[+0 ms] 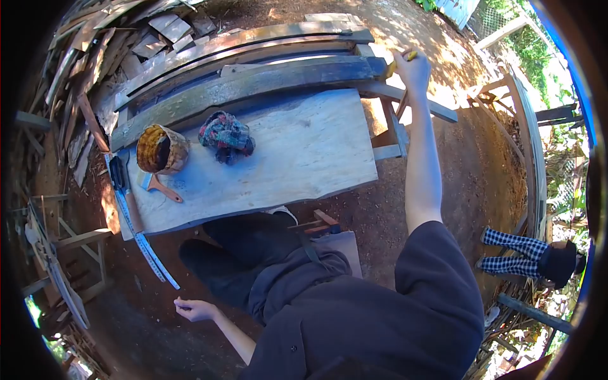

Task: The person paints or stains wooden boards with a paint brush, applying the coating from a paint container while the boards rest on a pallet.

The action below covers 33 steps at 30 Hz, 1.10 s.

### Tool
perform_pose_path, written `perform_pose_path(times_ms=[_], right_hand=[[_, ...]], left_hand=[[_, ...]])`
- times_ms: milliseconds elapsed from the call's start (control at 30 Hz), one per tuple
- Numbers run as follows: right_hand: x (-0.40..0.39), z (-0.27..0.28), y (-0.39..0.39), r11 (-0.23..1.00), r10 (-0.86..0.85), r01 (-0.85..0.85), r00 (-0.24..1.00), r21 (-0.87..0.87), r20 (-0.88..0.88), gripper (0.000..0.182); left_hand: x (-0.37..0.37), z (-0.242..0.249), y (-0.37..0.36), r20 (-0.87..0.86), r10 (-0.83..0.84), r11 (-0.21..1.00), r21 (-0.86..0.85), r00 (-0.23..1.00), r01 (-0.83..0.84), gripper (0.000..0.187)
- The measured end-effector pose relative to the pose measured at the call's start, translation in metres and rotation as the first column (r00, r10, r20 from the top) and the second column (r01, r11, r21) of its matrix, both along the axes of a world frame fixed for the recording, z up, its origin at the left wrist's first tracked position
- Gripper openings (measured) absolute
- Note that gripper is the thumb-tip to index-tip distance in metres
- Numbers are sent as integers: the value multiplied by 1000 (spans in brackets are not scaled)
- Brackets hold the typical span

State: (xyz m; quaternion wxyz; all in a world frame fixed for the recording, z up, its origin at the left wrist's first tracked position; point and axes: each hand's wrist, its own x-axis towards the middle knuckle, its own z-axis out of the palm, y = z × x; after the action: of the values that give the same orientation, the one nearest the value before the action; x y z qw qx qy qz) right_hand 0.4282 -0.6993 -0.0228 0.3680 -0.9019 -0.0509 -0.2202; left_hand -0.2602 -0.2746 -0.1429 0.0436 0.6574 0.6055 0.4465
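My right hand [413,75] is stretched far forward at the right end of a long dark timber beam [253,85]. Its fingers are wrapped around a small yellow object [394,67], whose kind is hard to make out. Near my lap, my left hand [196,310] hovers with fingers loosely apart and nothing in them. Just ahead of it hang the ends of a blue-white measuring strip [155,263]. On the pale board [304,145] stand a stained bucket [166,151], a crumpled checked cloth [227,136] and a paintbrush [161,187].
A wooden-handled tool [133,212] lies at the board's left edge, beside a black item [116,171]. Scrap wood [152,44] is heaped behind on the left. Wooden frames [516,126] stand at right. A person in checked trousers [514,253] is farther off.
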Motion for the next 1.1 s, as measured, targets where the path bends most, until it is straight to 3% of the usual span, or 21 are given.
perform_pose_path(times_ms=[33, 67, 133, 200, 300, 333, 433, 500, 567, 633, 700, 767, 833, 867, 1000, 1033, 1100], right_hand=[[2, -6, 6, 996, 15, -20, 998, 83, 59, 24], [-12, 3, 28, 782, 174, -58, 976, 620, -128, 21], [-18, -5, 57, 524, 359, 51, 892, 850, -275, 19], [-24, -34, 85, 302, 588, -28, 792, 953, -163, 23], [-70, -34, 126, 207, 722, 106, 655, 972, -225, 33], [-82, -37, 133, 205, 731, 107, 644, 973, -225, 33], [-114, -46, 142, 255, 796, 134, 533, 958, -286, 34], [-133, -38, 135, 304, 767, 139, 552, 942, -329, 34], [-148, -36, 125, 365, 692, 177, 605, 914, -394, 37], [-158, -35, 107, 486, 643, 101, 632, 868, -434, 33], [-164, -37, 90, 519, 646, 66, 622, 852, -442, 33], [-172, -45, 80, 552, 651, 31, 609, 833, -454, 34], [-177, -52, 76, 610, 637, -19, 606, 792, -476, 39], [-181, -51, 74, 608, 651, -33, 593, 794, -474, 39], [-200, -52, 88, 884, 426, -202, 720, 423, -547, 53], [-201, -47, 95, 924, 373, -231, 729, 306, -574, 53], [-195, -58, 102, 919, 392, -297, 743, 258, -543, 52]], left_hand=[[7, 6, -2, -9, -3, 1000, 3, 1000, 3, 35], [18, 14, -6, -2, -50, 998, 41, 999, 50, 34], [32, 17, -5, -9, -168, 975, 148, 986, 168, 29], [51, 25, -11, 30, -231, 965, 134, 973, 225, 28], [78, 43, -27, 79, -334, 939, 110, 939, 325, 26], [82, 46, -32, 165, -422, 904, -4, 892, 428, 24], [110, 68, -56, 309, -613, 704, -203, 727, 680, 15], [129, 88, -75, 305, -797, 417, -346, 522, 840, 9], [149, 121, -98, 488, -798, 5, -580, 353, 814, 9], [155, 127, -108, 437, -898, -268, -649, 60, 712, 12], [160, 128, -115, 471, -868, -462, -655, -156, 598, 15], [155, 116, -118, 512, -842, -510, -651, -171, 562, 17], [154, 112, -119, 503, -817, -575, -691, -281, 438, 16], [153, 111, -118, 518, -811, -585, -721, -273, 371, 18], [145, 111, -107, 492, -833, -552, -715, -251, 430, 20], [144, 112, -103, 496, -835, -548, -706, -239, 448, 21], [141, 112, -101, 509, -832, -548, -693, -220, 468, 22]])
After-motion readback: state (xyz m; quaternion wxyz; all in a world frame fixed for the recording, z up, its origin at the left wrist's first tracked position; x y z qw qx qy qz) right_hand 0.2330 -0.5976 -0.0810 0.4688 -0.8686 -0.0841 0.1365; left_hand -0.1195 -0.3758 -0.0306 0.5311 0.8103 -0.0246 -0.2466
